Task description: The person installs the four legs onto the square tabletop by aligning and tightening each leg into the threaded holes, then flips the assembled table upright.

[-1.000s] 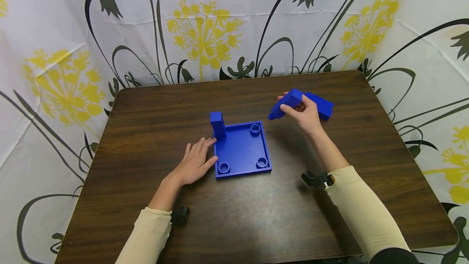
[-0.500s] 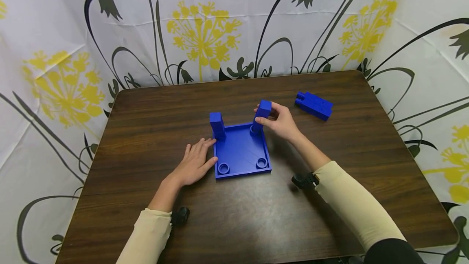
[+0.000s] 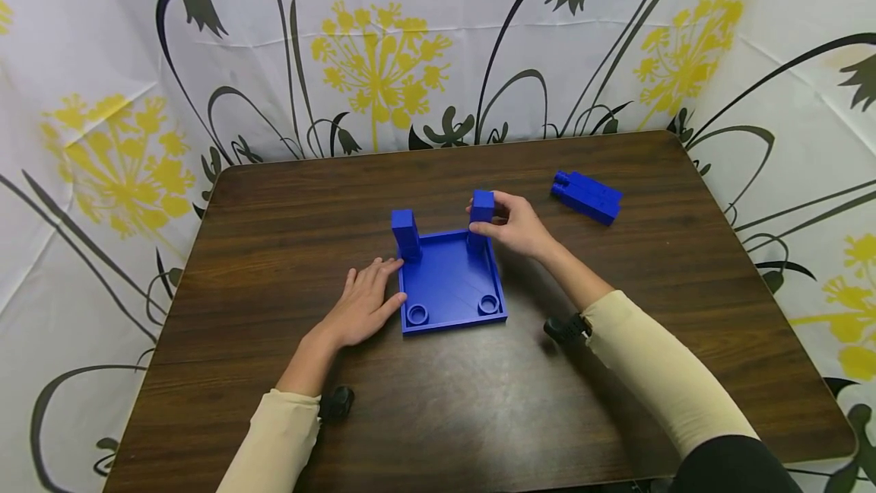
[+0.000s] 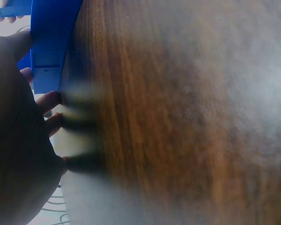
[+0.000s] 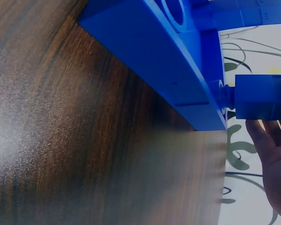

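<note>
A blue square tray-like base [image 3: 452, 280] with a raised rim lies mid-table, a round socket in each near corner. One blue square-sided leg [image 3: 405, 234] stands upright at its far left corner. At the far right corner my right hand [image 3: 518, 225] pinches a second blue leg [image 3: 482, 208], held upright between thumb and fingers. In the right wrist view this leg [image 5: 260, 97] has its narrow round peg at the socket, with part of the neck showing. My left hand [image 3: 369, 303] lies flat on the table, fingers straight, thumb and fingertips against the base's left side.
Two more blue legs [image 3: 586, 198] lie side by side at the back right of the brown wooden table [image 3: 287, 204]. A flower-printed white cloth [image 3: 438, 44] hangs behind the table's far edge.
My right hand has carried the leg leftward from the back right to the base's far right corner and turned it from tilted to upright. The left hand has stayed in place.
</note>
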`<state>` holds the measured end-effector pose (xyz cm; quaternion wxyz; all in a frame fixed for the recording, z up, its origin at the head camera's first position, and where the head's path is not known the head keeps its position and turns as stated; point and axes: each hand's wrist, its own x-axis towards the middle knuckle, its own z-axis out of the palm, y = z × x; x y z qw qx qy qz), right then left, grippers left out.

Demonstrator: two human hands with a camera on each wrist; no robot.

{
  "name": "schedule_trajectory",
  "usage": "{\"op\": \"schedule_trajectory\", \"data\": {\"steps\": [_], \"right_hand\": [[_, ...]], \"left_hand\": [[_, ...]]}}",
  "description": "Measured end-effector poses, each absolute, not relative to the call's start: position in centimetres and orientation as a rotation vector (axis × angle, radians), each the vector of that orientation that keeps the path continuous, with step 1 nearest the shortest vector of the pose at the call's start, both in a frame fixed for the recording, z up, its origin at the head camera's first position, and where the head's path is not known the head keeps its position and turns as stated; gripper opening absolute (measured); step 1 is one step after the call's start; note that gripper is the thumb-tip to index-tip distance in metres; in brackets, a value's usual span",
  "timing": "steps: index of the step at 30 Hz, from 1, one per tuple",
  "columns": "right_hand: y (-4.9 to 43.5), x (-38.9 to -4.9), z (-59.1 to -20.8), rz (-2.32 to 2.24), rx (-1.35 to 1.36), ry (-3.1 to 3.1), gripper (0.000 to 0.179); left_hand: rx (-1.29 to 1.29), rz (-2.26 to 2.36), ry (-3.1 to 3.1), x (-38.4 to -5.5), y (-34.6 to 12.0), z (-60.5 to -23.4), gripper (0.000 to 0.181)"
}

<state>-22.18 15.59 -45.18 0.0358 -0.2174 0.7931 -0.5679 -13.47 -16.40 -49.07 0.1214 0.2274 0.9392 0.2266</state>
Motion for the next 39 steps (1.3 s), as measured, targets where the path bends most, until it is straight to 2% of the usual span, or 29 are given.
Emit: {"op": "schedule_trajectory", "data": {"steps": [10,17,27,36,39], "right_hand": [[15.5,-22.2,-45.0,-1.702,-0.685,2.428,0.038],[15.4,-21.5,-43.0,-1.709,-0.703,2.316,0.047],[16.1,-23.0,-44.7,-1.705,-0.709,2.239,0.051],[16.0,-21.4,-41.9,-1.604,-0.741,2.27,0.051],[16.0,-21.7,-42.5,-1.576,-0.722,2.302,0.054]], "left_hand": [[0.672,0.668,2.744,-13.5,-16.4,-49.1,0.063],[0.669,0.667,2.743,-13.4,-16.3,-49.0,0.063],[0.679,0.685,2.751,-13.4,-16.3,-49.1,0.063],[0.662,0.672,2.745,-13.4,-16.3,-49.0,0.063],[0.664,0.67,2.741,-13.4,-16.3,-49.0,0.064]]}}
